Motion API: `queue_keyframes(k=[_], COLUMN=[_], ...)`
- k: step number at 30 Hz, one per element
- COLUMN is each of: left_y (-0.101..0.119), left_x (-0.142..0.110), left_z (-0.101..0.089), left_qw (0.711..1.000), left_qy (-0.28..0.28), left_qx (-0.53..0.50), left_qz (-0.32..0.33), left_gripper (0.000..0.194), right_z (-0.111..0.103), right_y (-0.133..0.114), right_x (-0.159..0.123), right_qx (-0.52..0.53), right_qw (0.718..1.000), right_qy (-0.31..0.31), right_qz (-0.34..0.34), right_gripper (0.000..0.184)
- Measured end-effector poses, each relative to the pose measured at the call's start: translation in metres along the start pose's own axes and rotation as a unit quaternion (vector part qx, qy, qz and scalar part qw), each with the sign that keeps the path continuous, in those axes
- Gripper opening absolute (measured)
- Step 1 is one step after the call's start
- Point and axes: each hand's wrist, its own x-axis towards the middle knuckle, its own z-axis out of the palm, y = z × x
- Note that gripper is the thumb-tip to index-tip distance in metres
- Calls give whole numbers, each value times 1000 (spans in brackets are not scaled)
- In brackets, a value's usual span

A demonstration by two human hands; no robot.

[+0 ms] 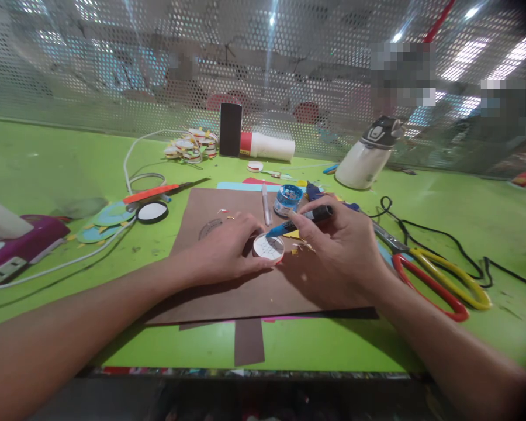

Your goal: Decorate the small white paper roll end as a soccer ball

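Note:
Between the thumb and fingers of my left hand (232, 248) is a small round white disc (268, 250) with dark lines drawn on its top and a reddish edge. My right hand (339, 245) grips a blue marker (300, 221) with a black end, and its tip meets the disc's upper edge. Both hands rest over a brown sheet (210, 298). Just beyond them stands an open blue jar (288, 200), with a thin clear-and-white stick (267, 204) lying beside it.
Scissors (438, 275) with red and yellow handles lie right, near a black cord (456, 251). An orange cutter (151, 193) and black-rimmed disc (152, 211) lie left. A phone (230, 130), white cup (272, 146) and white bottle (363, 161) stand behind. A purple power strip (26, 245) sits far left.

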Motion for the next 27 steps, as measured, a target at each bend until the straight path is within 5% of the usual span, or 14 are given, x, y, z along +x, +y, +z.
queue_keyframes(k=[18, 27], left_y=[3, -5], left_x=[-2, 2], left_z=[-2, 0], left_qw=[999, 999], left_qy=[-5, -23], left_qx=[-29, -43], left_qz=[-34, 20], left_gripper=[52, 59], right_z=[-2, -3], right_y=[-5, -5], right_x=[0, 1], right_qx=[3, 38], right_qw=[997, 994], right_qy=[68, 89], right_qz=[42, 55], right_gripper=[25, 19])
